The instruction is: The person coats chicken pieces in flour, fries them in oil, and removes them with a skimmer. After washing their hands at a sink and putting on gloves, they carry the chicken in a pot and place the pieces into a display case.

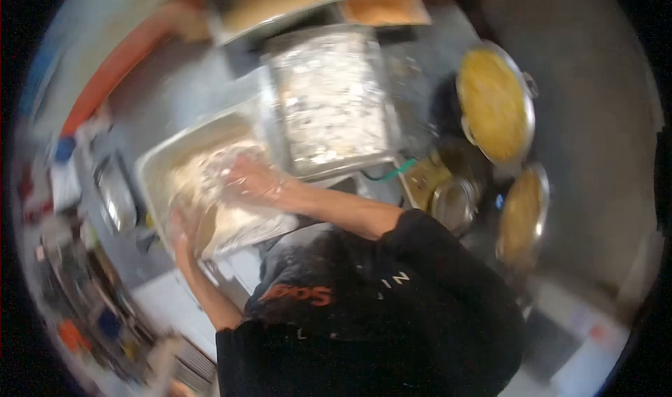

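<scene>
The picture is blurred by motion. A shallow metal tray (150, 166) holds a pale, lumpy food mix (203, 176). My right hand (255, 180), in a clear plastic glove, lies flat on the mix with its fingers spread. My left hand (183, 232) is at the tray's near edge, touching the mix or the rim; the blur hides its grip. Both bare forearms reach out from my black shirt (378, 313).
A second metal tray (329, 96) of whitish food stands just beyond the first. Two round pans of yellow food (493, 103) (521, 215) sit at the right. More trays (280, 2) lie at the back. Cluttered small items (84, 271) line the left side.
</scene>
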Tool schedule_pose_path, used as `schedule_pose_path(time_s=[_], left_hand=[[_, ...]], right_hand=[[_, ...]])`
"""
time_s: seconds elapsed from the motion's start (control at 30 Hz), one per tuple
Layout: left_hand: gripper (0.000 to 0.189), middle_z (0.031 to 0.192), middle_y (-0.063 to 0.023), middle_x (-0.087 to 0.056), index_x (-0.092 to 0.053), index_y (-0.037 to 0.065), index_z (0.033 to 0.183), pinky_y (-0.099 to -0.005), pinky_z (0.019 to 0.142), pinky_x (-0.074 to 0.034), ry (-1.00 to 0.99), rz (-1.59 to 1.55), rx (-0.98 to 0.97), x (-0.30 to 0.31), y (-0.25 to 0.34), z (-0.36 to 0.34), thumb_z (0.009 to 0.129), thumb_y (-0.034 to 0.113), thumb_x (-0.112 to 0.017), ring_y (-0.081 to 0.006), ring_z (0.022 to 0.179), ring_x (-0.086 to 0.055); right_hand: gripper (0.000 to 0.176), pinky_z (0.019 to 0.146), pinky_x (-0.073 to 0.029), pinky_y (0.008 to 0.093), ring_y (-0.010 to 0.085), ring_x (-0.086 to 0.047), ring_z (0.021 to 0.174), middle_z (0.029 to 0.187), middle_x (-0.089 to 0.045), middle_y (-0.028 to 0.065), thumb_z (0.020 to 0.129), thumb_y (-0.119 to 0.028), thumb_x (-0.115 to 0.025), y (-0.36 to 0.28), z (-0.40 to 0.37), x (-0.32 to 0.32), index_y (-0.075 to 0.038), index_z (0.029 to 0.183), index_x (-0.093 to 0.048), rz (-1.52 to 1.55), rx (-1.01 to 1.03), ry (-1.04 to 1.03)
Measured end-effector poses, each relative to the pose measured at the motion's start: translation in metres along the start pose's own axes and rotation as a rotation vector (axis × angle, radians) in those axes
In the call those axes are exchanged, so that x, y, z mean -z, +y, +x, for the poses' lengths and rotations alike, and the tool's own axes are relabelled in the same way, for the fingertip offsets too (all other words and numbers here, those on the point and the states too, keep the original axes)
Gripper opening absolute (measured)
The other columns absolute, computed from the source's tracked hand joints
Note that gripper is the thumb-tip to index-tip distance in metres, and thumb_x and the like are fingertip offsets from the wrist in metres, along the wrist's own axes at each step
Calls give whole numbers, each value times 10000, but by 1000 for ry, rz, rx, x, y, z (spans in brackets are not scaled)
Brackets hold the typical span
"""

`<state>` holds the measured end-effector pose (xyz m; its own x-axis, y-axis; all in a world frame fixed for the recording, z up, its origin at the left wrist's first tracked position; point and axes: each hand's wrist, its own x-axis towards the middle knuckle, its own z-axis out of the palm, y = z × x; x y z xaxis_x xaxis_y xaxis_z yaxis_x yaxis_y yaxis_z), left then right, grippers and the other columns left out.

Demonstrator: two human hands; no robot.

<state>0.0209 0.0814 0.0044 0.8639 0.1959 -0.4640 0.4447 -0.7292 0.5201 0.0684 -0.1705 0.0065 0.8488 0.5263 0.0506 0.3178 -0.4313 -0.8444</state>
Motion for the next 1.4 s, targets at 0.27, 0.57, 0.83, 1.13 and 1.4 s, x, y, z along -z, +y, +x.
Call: schedule_pose_path(time_s=[0.27, 0.57, 0.83, 1.13, 1.4], left_hand=[[421, 1055, -149, -633, -561, -2, 1199, -380, 901, -449, -19, 195, -207, -41, -20, 34, 829, 174, -658, -249, 947, -587], [301, 974, -118, -613, -562, -7, 1127, -373, 907, -442, 2, 691, -294, -54, -117, 51, 857, 125, -567, -220, 981, -562], [331, 970, -103, -601, -552, -19, 1131, -383, 881, -454, -147, 1171, -480, -72, -146, 50, 850, 156, -555, -235, 999, -553], [357, 963, -107, -617, -575, -21, 1109, -368, 827, -462, -82, 851, -218, -50, -82, 39, 817, 183, -603, -230, 942, -567], [338, 935, -110, -634, -603, -20, 1065, -346, 787, -461, 85, 81, -110, -21, 4, 1, 795, 181, -632, -211, 885, -579]], right_hand=[[296, 869, -503, 396, 258, -633, 900, 1034, -661, 100, 886, -351, -558, 36, -140, 215, -112, 1000, -689, -201, -100, 668], [418, 753, -509, 428, 351, -645, 834, 903, -668, 199, 791, -347, -674, 204, -406, 445, 8, 1010, -648, -587, -1035, 1069], [478, 713, -525, 383, 282, -680, 850, 906, -695, 172, 698, -433, -732, 304, -457, 511, -5, 908, -694, -729, -1697, 401], [343, 760, -517, 387, 284, -658, 907, 1004, -682, 137, 858, -338, -573, 218, -390, 519, -62, 1035, -674, -917, -1412, 735], [140, 832, -516, 318, 177, -644, 938, 1023, -684, 74, 873, -127, -575, 30, -162, 344, -99, 961, -681, 36, -228, 527]])
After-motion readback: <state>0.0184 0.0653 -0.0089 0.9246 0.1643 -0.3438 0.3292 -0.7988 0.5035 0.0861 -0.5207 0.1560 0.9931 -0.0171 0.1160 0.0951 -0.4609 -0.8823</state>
